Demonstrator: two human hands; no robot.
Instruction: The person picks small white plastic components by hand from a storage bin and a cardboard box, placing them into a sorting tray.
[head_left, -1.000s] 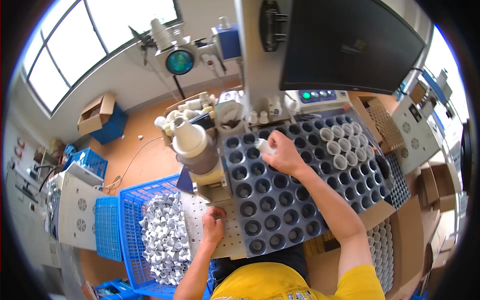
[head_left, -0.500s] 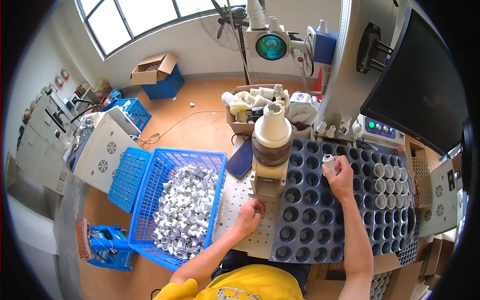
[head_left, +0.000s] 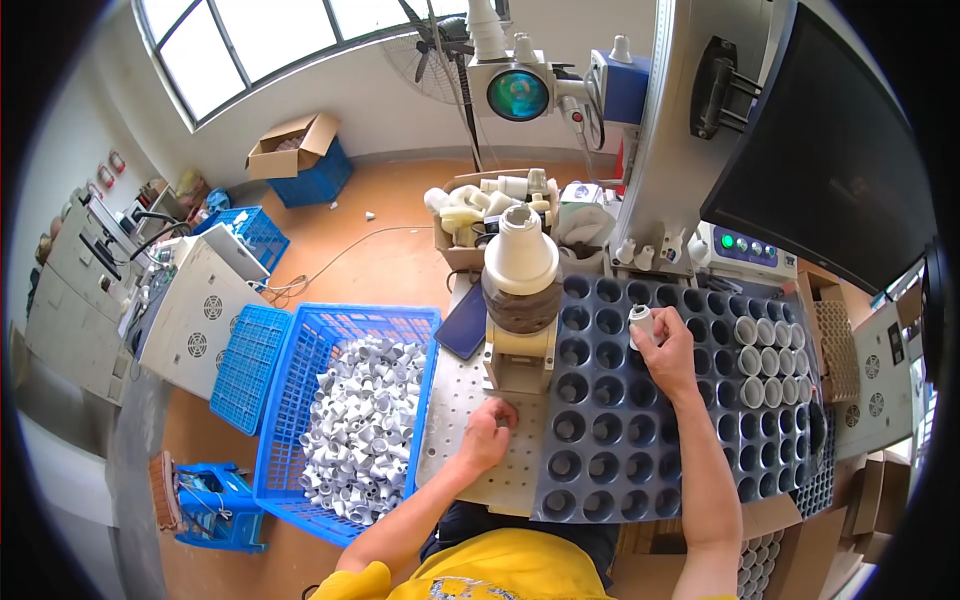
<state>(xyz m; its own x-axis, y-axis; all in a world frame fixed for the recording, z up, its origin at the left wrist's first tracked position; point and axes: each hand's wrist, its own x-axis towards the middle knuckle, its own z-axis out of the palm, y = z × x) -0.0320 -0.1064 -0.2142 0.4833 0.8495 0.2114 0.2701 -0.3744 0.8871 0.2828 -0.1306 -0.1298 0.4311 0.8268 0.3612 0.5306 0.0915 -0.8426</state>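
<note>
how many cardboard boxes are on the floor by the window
1. An open cardboard box sits on a blue crate under the window. Others may be hidden outside the view.

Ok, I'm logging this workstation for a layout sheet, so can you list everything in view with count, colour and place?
White plastic pipe fitting: one, in the right hand, over the tray.
Dark grey moulded tray with round pockets: one, on the bench, right of centre.
White fittings set in tray pockets: a dozen or so, at the tray's right side.
Blue plastic crate: one, left of the bench, heaped with loose white fittings.
Perforated white bench plate: one, under the left hand.
Beige fixture with white cone top: one, centre.
Laser head with teal lens: one, above the fixture.
Black monitor: one, upper right.
Cardboard box: one, on the far floor.
Left hand: on the bench plate; whether it holds anything cannot be told.
Right hand: gripping the fitting.
</note>
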